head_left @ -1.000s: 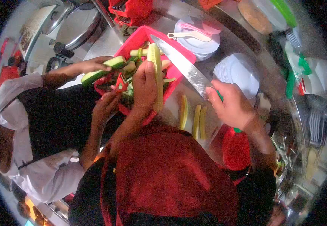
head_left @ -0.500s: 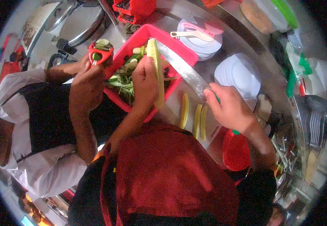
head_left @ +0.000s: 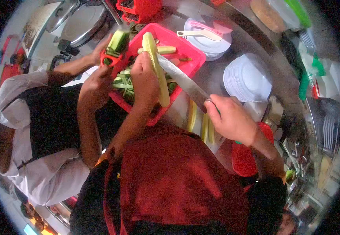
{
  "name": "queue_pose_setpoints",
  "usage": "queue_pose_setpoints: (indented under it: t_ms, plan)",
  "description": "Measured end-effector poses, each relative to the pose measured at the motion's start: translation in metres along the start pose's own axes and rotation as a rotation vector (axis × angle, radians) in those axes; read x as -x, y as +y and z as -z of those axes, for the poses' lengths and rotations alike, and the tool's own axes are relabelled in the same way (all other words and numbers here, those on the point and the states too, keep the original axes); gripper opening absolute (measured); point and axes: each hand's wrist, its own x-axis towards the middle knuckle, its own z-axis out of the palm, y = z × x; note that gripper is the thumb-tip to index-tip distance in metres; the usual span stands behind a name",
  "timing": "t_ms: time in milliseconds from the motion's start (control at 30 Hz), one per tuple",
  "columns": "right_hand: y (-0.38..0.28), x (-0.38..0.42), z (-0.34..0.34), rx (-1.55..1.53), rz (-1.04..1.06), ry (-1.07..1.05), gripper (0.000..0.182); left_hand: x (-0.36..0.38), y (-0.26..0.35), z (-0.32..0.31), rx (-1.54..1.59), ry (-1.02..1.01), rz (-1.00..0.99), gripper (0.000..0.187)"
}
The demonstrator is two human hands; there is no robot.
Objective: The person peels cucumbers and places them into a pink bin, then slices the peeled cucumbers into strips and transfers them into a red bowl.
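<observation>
My left hand [head_left: 145, 80] is closed around a long pale green peeled strip of vegetable, perhaps cucumber [head_left: 163, 88], held upright over the pink tub [head_left: 195, 58]. In my right hand [head_left: 232, 119] is the handle of a large knife [head_left: 183, 81]; its blade points up and left, with the tip end beside the strip. Green peelings and pieces [head_left: 126, 83] lie in the tub. Below the knife, more long pale strips [head_left: 206, 129] rest on the work surface, partly hidden by my right hand.
At the left, a co-worker's hands [head_left: 93, 92] hold a red peeler [head_left: 109, 58] and a green vegetable. Stacked white plates [head_left: 252, 78] stand on the right; others carry a white-handled utensil [head_left: 199, 35]. A red object [head_left: 244, 158] lies below my right wrist.
My right hand and the knife have moved slightly down and left. My left hand has shifted left with the strip. The co-worker's peeler and vegetable have moved right.
</observation>
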Motion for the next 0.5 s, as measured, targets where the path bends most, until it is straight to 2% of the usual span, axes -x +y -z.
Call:
queue_pose_setpoints:
  t_ms: [67, 200, 267, 300, 367, 400, 433, 500]
  plan:
    - [0.002, 0.001, -0.004, 0.011, 0.014, 0.025, 0.024, 0.001, 0.009, -0.003, 0.113, -0.029, 0.009, 0.036]
    - [0.005, 0.0, -0.01, 0.021, 0.008, 0.042, 0.021, -0.022, -0.017, 0.002, 0.009, 0.014, 0.032, 0.036]
    - [0.008, -0.004, -0.012, -0.038, 0.004, 0.064, 0.022, -0.031, -0.026, 0.006, 0.281, -0.171, 0.124, 0.043]
    - [0.009, -0.006, -0.012, -0.092, 0.004, 0.087, 0.022, -0.03, -0.03, 0.008, 0.281, -0.17, 0.124, 0.043]
    - [0.014, -0.009, -0.016, -0.108, 0.008, 0.094, 0.023, -0.029, -0.034, 0.014, 0.428, -0.307, 0.386, 0.05]
    - [0.017, -0.009, -0.018, -0.126, 0.008, 0.097, 0.024, -0.023, -0.03, 0.018, 0.313, -0.448, 0.347, 0.054]
    - [0.018, -0.01, -0.02, -0.13, 0.008, 0.096, 0.024, -0.016, -0.026, 0.017, 0.31, -0.447, 0.349, 0.054]
    - [0.018, -0.012, -0.023, -0.17, 0.006, 0.06, 0.024, -0.006, -0.018, 0.011, -0.014, -0.26, 0.343, 0.054]
